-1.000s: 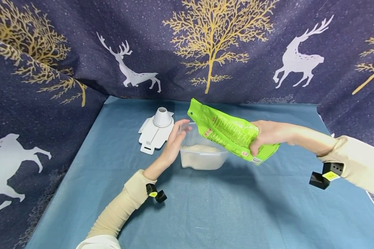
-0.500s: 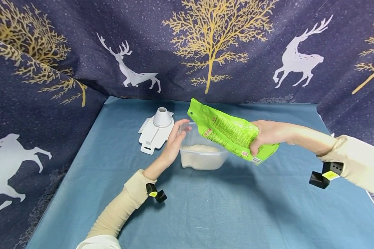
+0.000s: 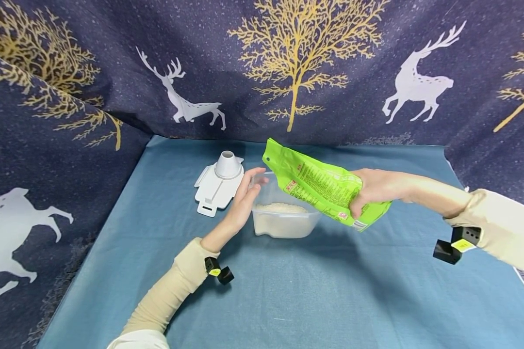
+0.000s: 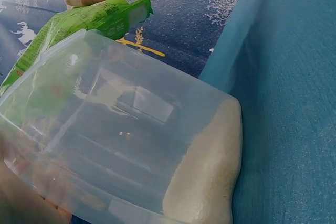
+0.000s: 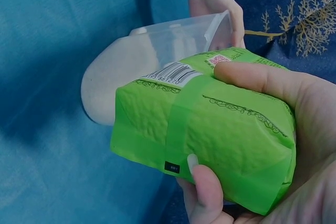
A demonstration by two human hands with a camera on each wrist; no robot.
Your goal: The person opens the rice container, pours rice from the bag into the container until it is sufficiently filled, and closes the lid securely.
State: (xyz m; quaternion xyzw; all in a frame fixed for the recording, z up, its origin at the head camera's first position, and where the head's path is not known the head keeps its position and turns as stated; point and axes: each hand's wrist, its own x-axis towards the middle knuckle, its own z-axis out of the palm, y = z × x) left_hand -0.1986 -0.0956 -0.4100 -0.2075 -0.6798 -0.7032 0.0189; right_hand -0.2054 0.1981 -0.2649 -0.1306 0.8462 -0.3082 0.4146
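Observation:
My right hand (image 3: 377, 190) grips the base end of a bright green bag (image 3: 323, 186), thumb on one side and fingers below. The bag is tilted, its top end leaning over a clear plastic container (image 3: 286, 229); its mouth is hidden. White grains like rice (image 3: 284, 208) lie in the container, and in the left wrist view the grains (image 4: 205, 166) bank against its bottom. My left hand (image 3: 243, 196) holds the container's left side at the rim. From the right wrist, the left hand (image 5: 218, 6) shows behind the container (image 5: 178, 38), beyond the bag (image 5: 210, 124).
A white plastic lid (image 3: 216, 191) with a cone-shaped spout lies just left of the container. Blue cloth (image 3: 288, 291) covers the table. A dark curtain (image 3: 353, 97) with trees and deer hangs behind. Small black cameras (image 3: 465, 237) sit on both wrists.

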